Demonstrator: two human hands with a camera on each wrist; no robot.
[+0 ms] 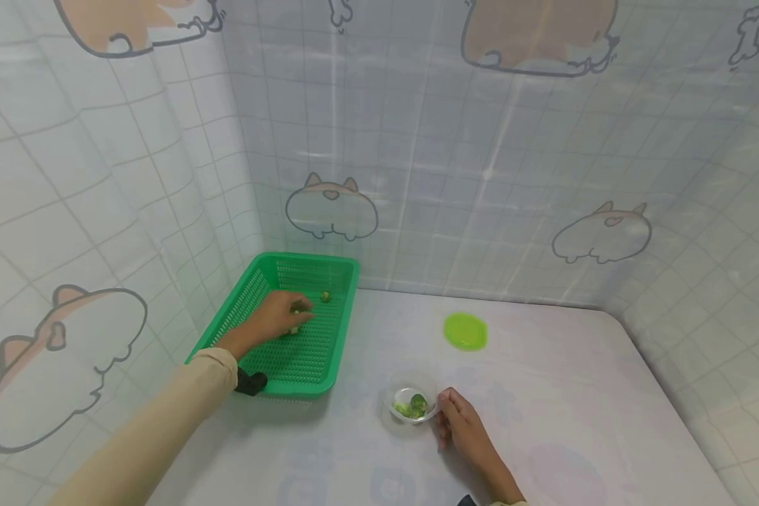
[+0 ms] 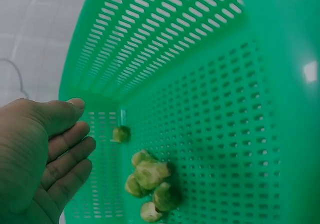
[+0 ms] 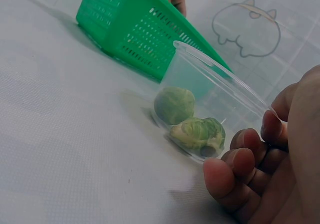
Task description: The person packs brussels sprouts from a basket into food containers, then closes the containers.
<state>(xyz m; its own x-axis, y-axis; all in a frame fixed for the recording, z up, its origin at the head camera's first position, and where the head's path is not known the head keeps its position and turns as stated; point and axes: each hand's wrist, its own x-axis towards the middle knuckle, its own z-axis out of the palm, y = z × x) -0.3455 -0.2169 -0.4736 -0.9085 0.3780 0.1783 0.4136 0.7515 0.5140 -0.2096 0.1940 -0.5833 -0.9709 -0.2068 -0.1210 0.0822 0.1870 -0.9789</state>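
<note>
My left hand (image 1: pixel 278 314) reaches into the green basket (image 1: pixel 316 355). Its fingers are loosely bent with nothing between them in the left wrist view, beside a small pile of Brussels sprouts (image 2: pixel 150 175). Another sprout (image 2: pixel 120 134) lies apart near the basket's end wall. On the table, my right hand (image 1: pixel 464 425) grips the rim of a clear plastic cup (image 3: pixel 227 91), thumb on the edge and fingers curled against the side. Two green sprouts (image 3: pixel 197 134) sit at the bottom of this cup.
A bright green round lid (image 1: pixel 465 332) lies on the white table (image 1: pixel 544 379) beyond the cup. Tiled-pattern sheeting (image 1: pixel 417 176) with cartoon dogs stands behind the table and along both sides. The basket stands close to the left corner.
</note>
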